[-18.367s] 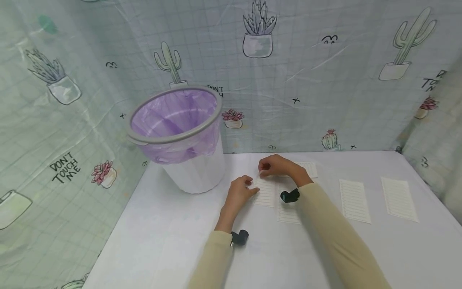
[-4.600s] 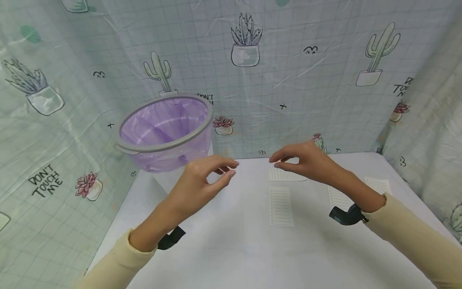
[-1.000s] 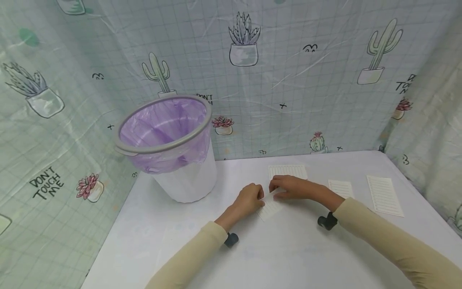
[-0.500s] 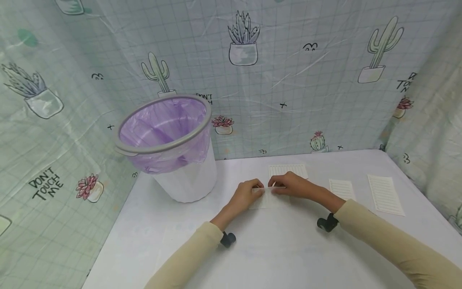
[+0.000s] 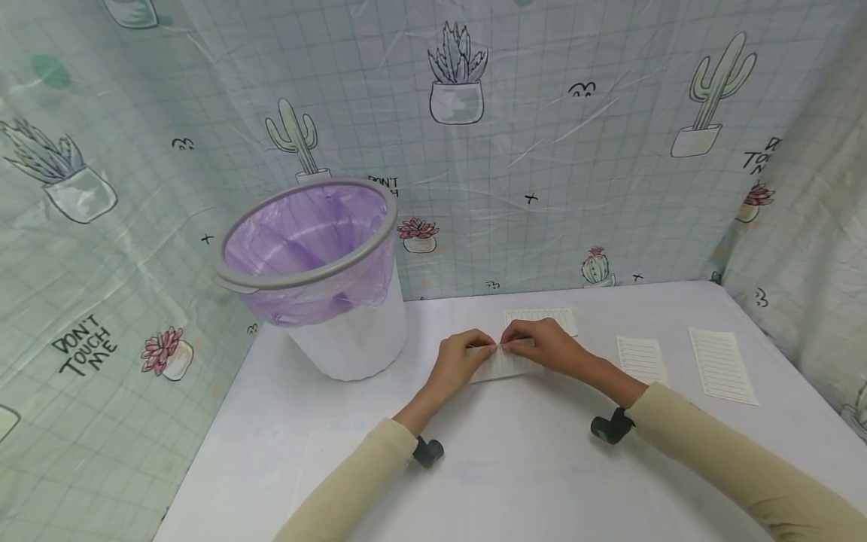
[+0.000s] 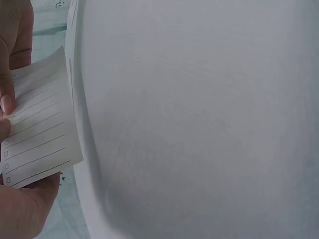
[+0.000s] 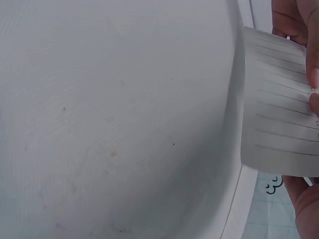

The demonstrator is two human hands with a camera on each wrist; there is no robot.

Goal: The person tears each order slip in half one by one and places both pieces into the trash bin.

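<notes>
From here I see a pale yellow-beige left sleeve (image 5: 352, 482) and matching right sleeve (image 5: 725, 459), long, plain, the right one creased toward the elbow; stubby black left wrist camera (image 5: 428, 452), similar right wrist camera (image 5: 612, 427); bare left hand (image 5: 455, 364), bare right hand (image 5: 547, 346)

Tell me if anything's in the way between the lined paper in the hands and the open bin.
No loose object visibly stands between. The left hand, which pinches the lined paper with the right hand, is on the side toward the bin; the raised rim would likely need clearing from above.
</notes>
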